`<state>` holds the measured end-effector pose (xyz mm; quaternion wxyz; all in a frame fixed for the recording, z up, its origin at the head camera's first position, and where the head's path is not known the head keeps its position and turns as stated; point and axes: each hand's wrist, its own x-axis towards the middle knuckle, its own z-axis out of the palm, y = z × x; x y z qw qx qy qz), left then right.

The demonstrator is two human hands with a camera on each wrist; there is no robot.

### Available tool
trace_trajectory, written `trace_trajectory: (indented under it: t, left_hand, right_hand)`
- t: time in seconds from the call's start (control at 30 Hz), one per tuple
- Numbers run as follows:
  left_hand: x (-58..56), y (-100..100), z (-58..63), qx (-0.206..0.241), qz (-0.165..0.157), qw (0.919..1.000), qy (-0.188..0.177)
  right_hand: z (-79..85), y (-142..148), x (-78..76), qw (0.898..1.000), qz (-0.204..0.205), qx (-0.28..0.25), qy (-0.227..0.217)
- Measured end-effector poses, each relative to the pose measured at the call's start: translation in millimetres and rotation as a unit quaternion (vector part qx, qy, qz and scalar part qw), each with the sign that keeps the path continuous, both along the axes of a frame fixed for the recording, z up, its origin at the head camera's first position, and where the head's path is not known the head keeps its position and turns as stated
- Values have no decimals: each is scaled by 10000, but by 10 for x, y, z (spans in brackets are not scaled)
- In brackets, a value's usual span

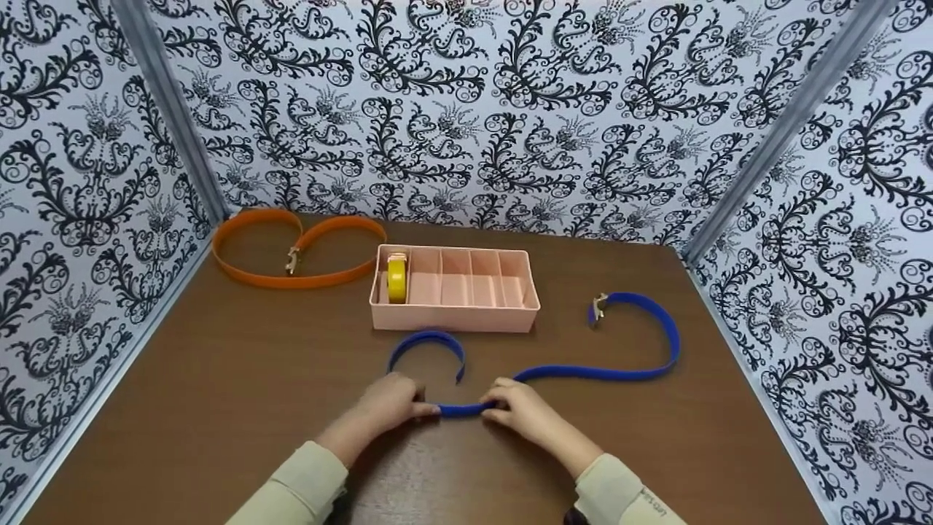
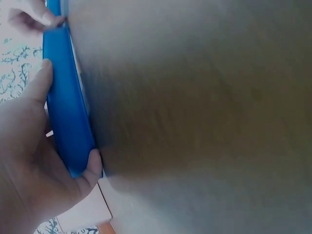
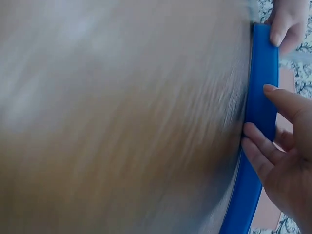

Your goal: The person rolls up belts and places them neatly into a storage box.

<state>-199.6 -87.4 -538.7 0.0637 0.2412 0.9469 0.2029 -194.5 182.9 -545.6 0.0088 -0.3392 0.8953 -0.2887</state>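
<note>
A long blue belt (image 1: 598,372) stands on its edge on the table in a loose S shape. Its metal buckle (image 1: 598,306) is at the right end, and the other end curls round behind my left hand. My left hand (image 1: 390,401) grips the belt left of centre, thumb along the near face. A short way to the right, my right hand (image 1: 526,413) pinches it between thumb and fingers. The stretch between the two hands runs nearly straight. In the right wrist view, fingertips (image 3: 256,139) lie at the belt's lower edge.
Behind the hands stands a pink divided box (image 1: 452,319), with a rolled yellow belt (image 1: 396,281) in its leftmost compartment. An orange belt (image 1: 321,280) with a metal buckle lies looped at the back left. Patterned walls (image 1: 452,109) border the brown table (image 1: 240,379).
</note>
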Motion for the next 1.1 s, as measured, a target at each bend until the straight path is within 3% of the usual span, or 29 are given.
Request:
trace_trajectory:
  t: [0.13, 0.23, 0.4, 0.57, 0.7, 0.9, 1.1]
  left_hand:
    - [-43, -82, 0, 262, -165, 9995, -54]
    - [-92, -164, 2, 484, -118, 9985, -226]
    - [-149, -349, -6, 927, 238, 9933, -647]
    - [-188, -503, -14, 1065, 505, 9901, -759]
    - [-200, -611, -18, 1196, 588, 9883, -742]
    - [-205, -757, -2, 1188, 1067, 9851, -639]
    - [-270, -742, -44, 1198, 1565, 9803, 111]
  right_hand:
    - [-28, 171, -31, 9997, -72, -208, 110]
    - [-35, 319, -69, 9991, -232, -314, 157]
    - [-43, 563, -140, 9972, -589, -465, 51]
    - [-47, 752, -199, 9949, -858, -524, -63]
    - [-50, 872, -240, 9933, -1029, -534, 4]
    - [-35, 1042, -290, 9886, -1390, -574, 88]
    - [-55, 1103, -305, 9829, -1702, -709, 3]
